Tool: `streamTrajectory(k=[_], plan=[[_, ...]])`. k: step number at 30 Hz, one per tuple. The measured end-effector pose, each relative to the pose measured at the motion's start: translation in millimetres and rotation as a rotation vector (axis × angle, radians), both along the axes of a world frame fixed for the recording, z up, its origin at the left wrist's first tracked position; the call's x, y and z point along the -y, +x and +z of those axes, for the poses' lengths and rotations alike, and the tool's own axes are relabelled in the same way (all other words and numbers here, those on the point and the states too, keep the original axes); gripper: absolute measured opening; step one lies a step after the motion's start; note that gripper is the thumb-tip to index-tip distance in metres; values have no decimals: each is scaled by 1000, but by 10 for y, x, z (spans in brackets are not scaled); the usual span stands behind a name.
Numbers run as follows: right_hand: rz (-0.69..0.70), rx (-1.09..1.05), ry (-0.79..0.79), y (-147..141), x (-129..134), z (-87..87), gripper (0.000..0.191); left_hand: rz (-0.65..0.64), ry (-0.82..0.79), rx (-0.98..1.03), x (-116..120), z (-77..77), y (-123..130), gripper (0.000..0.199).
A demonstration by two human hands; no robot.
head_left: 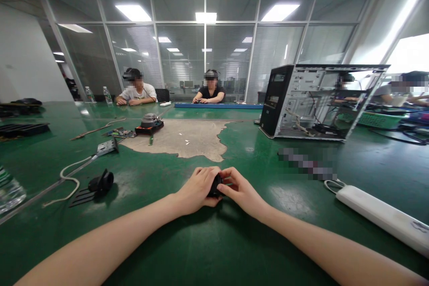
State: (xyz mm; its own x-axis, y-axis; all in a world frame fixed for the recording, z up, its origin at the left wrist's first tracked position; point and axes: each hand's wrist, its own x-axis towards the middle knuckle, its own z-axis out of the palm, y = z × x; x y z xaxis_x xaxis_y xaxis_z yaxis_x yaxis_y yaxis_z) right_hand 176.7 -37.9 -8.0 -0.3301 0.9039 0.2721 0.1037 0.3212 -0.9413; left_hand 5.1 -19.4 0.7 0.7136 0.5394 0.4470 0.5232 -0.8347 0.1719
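Observation:
A small black object [215, 186] is held between my two hands, low over the green table [174, 250]. My left hand [198, 190] wraps round its left side and top, the fingers bent over it. From the right, my right hand [238, 187] grips it with the thumb on its near face and the fingers curled behind. Much of the object is hidden by my fingers, so I cannot make out what it is. A black plastic part [100, 183] with flat prongs lies to the left of my hands.
An open computer case [278, 103] stands at the back right. A white power strip [382, 214] lies at right. Beyond my hands is a bare brown patch [187, 138] with a heatsink fan [149, 121]. Several people sit around the table. A bottle [10, 192] is at far left.

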Motion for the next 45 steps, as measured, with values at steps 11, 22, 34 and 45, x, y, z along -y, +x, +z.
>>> streamTrajectory(k=[11, 22, 34, 45], plan=[[33, -9, 49, 10, 43, 26, 18, -14, -14, 28, -6, -9, 2, 59], [-19, 12, 21, 15, 0, -27, 24, -4, -3, 43, -9, -47, 6, 60], [24, -38, 27, 18, 2, -12, 24, 9, -3, 39, 6, -43, 3, 59], [96, -66, 15, 39, 20, 14, 28, 14, -15, 23, 30, -12, 8, 58]])
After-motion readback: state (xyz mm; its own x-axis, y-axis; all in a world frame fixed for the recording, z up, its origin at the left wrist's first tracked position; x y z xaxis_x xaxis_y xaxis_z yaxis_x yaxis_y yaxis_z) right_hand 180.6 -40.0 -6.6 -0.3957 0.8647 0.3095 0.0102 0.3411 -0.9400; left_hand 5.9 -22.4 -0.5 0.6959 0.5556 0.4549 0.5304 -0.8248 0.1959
